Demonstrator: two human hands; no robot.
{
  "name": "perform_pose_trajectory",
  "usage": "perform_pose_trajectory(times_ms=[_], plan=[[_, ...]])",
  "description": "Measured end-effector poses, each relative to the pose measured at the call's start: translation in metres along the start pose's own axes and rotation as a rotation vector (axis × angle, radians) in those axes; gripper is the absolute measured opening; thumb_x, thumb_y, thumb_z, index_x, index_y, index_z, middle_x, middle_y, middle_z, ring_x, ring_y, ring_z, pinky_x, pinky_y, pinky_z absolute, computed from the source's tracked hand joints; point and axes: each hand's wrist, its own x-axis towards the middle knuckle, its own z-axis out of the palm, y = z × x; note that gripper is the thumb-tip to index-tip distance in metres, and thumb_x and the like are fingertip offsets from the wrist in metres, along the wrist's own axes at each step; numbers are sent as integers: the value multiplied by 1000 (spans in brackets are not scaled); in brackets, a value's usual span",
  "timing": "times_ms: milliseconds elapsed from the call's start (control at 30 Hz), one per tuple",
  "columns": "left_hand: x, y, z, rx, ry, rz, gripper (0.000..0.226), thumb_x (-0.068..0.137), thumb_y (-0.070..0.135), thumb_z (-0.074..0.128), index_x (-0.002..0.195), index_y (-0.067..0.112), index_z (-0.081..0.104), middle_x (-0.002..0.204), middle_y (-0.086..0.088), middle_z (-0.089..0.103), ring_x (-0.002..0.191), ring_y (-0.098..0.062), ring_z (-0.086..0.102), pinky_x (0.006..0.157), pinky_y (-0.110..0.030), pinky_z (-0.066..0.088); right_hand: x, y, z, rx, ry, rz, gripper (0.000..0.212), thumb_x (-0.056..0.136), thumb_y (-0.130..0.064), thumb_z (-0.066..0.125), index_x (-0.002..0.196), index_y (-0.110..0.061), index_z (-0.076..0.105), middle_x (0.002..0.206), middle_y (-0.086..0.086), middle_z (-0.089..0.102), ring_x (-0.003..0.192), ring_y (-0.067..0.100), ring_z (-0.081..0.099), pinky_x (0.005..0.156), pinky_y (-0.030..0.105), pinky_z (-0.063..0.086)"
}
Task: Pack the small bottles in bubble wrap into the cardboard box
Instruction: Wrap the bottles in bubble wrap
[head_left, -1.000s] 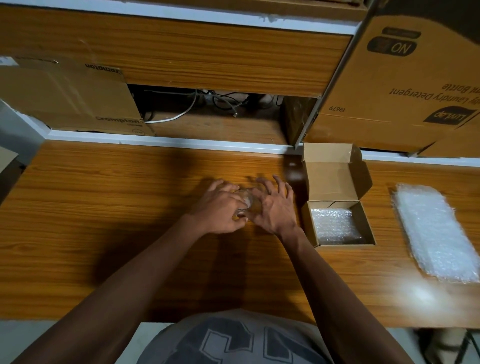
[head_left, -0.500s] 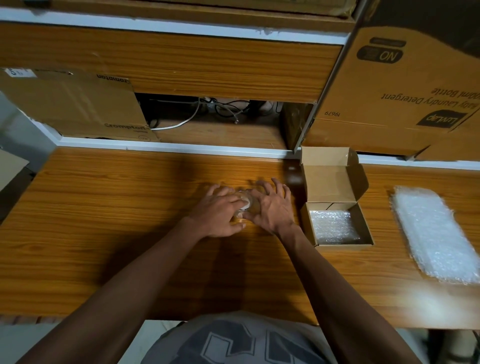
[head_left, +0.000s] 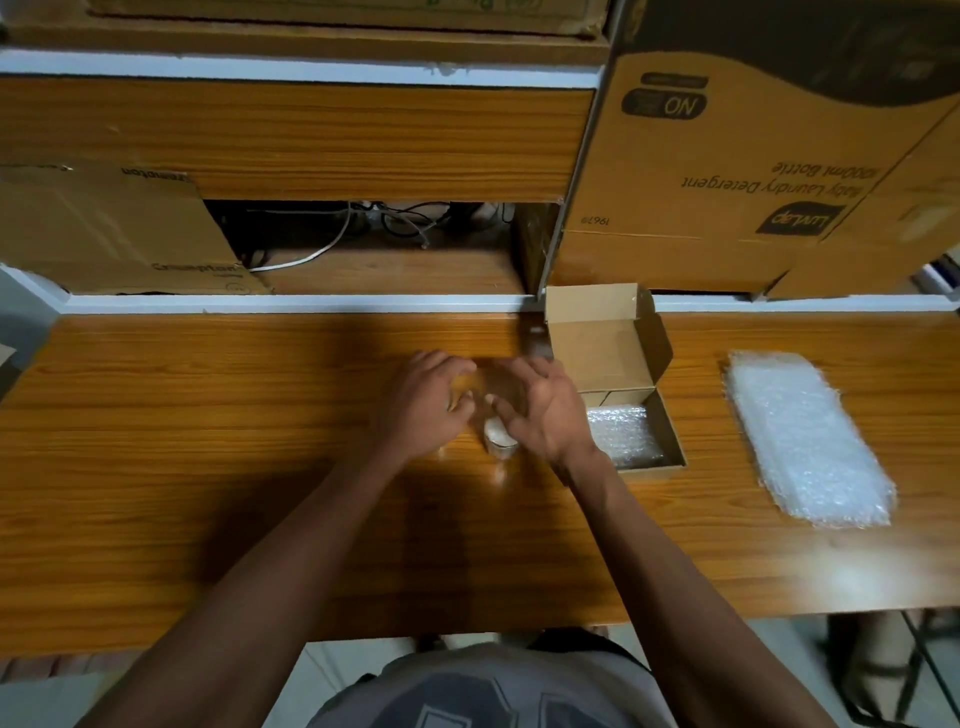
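A small bottle with a pale end lies on the wooden table, partly covered by a clear sheet of bubble wrap between my hands. My left hand curls its fingers round the wrap on the left. My right hand grips the wrap and bottle from the right, thumb near the bottle's end. Just right of my hands sits the small cardboard box, lid up, with a bubble-wrapped item inside.
A stack of bubble wrap sheets lies on the table at the right. A large detergent carton stands behind the small box. A flat cardboard piece leans at the back left, with cables in the shelf gap.
Both hands have lifted and spread a little over the wrap. The bottle's pale end now shows below my right thumb. The head camera has tilted slightly.
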Motion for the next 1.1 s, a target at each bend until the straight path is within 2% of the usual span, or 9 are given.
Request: perform_pose_trajectory(times_ms=[67,233,400,533,733,800,900,1000,1100], plan=[[8,33,13,-32,4,-4,34,94,30,68,128,28,69,124,10,64,119,-13,52,89,-24,37,-15,26,-21,58,125,48,38,98,-41,65,134,-29,63,122,-1,67,114,23,57,86,39,54],[31,126,72,-141,-81,117,31,92,30,68,123,32,69,121,14,63,115,-12,57,94,-33,52,-66,112,-73,8,340,207,19,102,-27,62,119,-22,68,113,1,70,105,25,63,74,37,52],[60,217,139,-265,-240,214,27,96,32,58,122,35,65,117,17,60,108,-9,60,89,-41,58,-114,204,-118,-66,346,465,24,99,-24,63,123,-25,66,120,3,68,111,30,59,73,40,54],[86,276,184,-311,-334,206,26,98,24,63,124,28,67,118,14,62,109,-10,61,93,-37,56,-137,265,-137,-133,242,573,35,94,-27,69,129,-23,64,121,12,65,111,37,58,65,41,53],[127,324,255,-356,-441,-52,24,93,15,66,115,21,72,109,5,76,103,-17,70,93,-28,55,-147,327,-136,-284,55,643,62,85,-53,80,131,-15,61,119,18,65,103,41,62,69,45,53],[138,331,276,-372,-461,-154,27,91,17,67,117,21,72,109,4,79,106,-17,72,97,-28,55,-146,336,-136,-307,20,651,56,87,-52,77,126,-16,62,115,15,64,101,38,60,70,44,51],[149,336,303,-417,-475,-290,28,88,17,72,115,19,73,109,0,80,108,-19,72,99,-32,56,-145,347,-134,-280,-8,671,32,94,-41,67,115,-16,65,110,11,63,102,34,59,73,42,51],[155,340,323,-472,-413,-404,23,88,23,79,109,17,72,106,-5,78,106,-26,72,97,-38,57,-146,354,-132,-187,81,689,20,92,-31,64,102,-15,67,99,10,65,93,36,61,64,41,51],[157,346,333,-638,-358,-554,29,86,34,86,99,20,64,98,-9,74,97,-35,74,89,-47,61,-149,355,-133,-94,195,712,17,93,-32,63,101,-18,65,97,5,66,89,32,59,62,41,53]])
